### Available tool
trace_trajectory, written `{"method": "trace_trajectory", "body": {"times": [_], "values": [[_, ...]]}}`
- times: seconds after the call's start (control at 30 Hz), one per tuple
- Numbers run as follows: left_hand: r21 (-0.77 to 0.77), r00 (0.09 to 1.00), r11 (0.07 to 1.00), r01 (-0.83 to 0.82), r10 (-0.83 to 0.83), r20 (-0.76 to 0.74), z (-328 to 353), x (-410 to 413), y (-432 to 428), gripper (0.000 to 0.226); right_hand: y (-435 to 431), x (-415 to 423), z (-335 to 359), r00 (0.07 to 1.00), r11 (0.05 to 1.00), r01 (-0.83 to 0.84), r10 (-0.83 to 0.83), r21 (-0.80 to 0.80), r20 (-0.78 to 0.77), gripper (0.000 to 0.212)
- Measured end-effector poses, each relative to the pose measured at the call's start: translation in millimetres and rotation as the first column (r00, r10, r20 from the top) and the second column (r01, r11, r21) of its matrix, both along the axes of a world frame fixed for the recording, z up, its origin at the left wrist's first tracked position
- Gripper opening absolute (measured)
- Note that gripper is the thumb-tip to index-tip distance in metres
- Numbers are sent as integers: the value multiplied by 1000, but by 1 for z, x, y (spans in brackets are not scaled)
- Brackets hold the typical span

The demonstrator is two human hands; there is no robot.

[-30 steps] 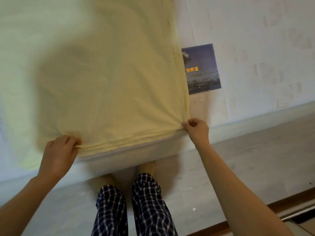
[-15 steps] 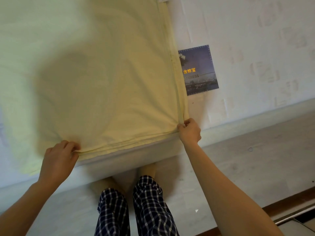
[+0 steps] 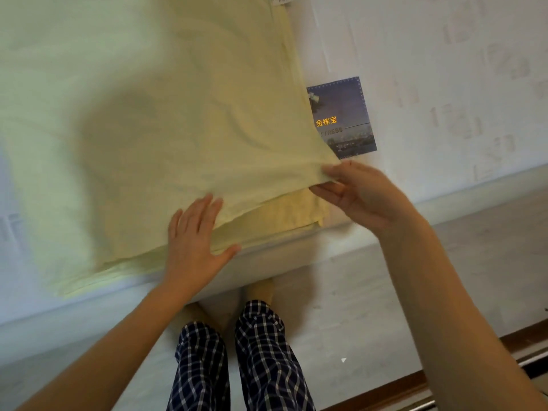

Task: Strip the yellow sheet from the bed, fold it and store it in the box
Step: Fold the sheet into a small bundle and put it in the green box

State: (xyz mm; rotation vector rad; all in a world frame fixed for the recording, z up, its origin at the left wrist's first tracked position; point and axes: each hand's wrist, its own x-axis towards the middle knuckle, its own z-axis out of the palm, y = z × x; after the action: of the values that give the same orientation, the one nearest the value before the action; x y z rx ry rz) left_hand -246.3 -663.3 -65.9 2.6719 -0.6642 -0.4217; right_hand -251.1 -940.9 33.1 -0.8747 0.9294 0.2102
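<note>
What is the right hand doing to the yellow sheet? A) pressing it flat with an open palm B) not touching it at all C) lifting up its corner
C: the right hand pinches the near corner of the yellow sheet and raises the top layer, while the left hand lies flat on the sheet.

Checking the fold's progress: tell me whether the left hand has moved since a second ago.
Yes. The left hand has let go of the yellow sheet's near-left corner and slid right along the edge, toward the blue mattress label, now lying flat and open.
</note>
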Motion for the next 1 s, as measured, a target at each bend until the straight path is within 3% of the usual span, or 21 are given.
{"method": "trace_trajectory", "body": {"times": [0.07, 0.13, 0.23, 0.3, 0.43, 0.53, 0.87, 0.93, 1.0], "values": [[-73, 994, 992, -98, 101, 37, -4, 13, -15, 68, -17, 6, 16, 991, 996, -83, 78, 40, 112, 29], [-119, 970, 966, -230, 237, 48, -7, 26, -3, 64, -32, 5, 11, 992, 996, -86, 87, -16, 93, 17], [2, 941, 945, -328, 326, 87, -15, 29, 42, 47, -40, -13, -30, 983, 990, -66, 43, -124, -178, 17], [161, 944, 930, -330, 320, 88, -22, 31, 83, 39, -34, -30, -62, 948, 991, -94, 59, -98, -314, 14], [371, 932, 864, -342, 363, 13, -31, 45, 156, 27, -27, -47, -109, 897, 955, -219, 115, -201, -428, 6], [363, 923, 869, -337, 380, -53, -34, 43, 172, 26, -23, -44, -123, 845, 845, -370, 133, -387, -517, 11], [343, 933, 875, -342, 360, 12, -23, 29, 175, 27, -9, -38, -107, 844, 702, -435, 100, -563, -527, 22], [364, 922, 852, -376, 384, 54, -19, 29, 179, 26, -9, -35, -96, 864, 744, -395, 99, -540, -494, 20], [346, 905, 840, -419, 417, 82, -14, 31, 187, 27, -11, -27, -77, 903, 831, -307, 100, -464, -418, 2]]}}
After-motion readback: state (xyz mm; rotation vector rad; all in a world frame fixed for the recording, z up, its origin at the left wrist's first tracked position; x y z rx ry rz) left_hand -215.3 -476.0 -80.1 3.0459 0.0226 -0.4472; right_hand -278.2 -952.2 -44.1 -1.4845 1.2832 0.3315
